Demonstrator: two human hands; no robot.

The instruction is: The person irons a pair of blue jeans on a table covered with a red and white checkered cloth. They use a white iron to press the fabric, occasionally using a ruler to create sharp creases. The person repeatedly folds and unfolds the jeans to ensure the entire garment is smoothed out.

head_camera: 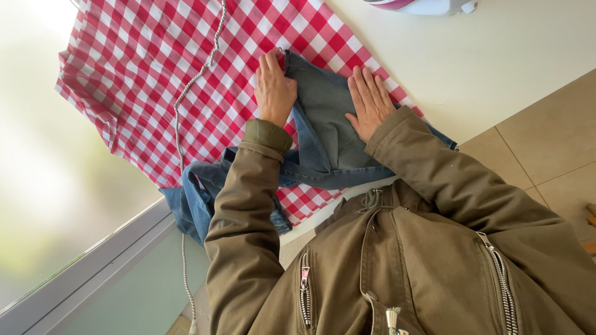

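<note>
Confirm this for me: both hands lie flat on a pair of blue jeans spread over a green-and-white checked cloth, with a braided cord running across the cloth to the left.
One detail is wrong: the checked cloth is red and white, not green and white, as the head view shows. The rest holds: the left hand and the right hand lie flat on the blue jeans, and the braided cord runs across the cloth to the left of them.

Under your hands you have blue denim jeans [323, 118], paler and greyish on the folded part, lying on a red-and-white checked cloth [143, 68]. Your jacket [410, 248] is olive-brown with silver zips; the braided cord [186, 99] is grey-white, the table [496, 56] cream, the floor tiles [552, 149] beige.
</note>
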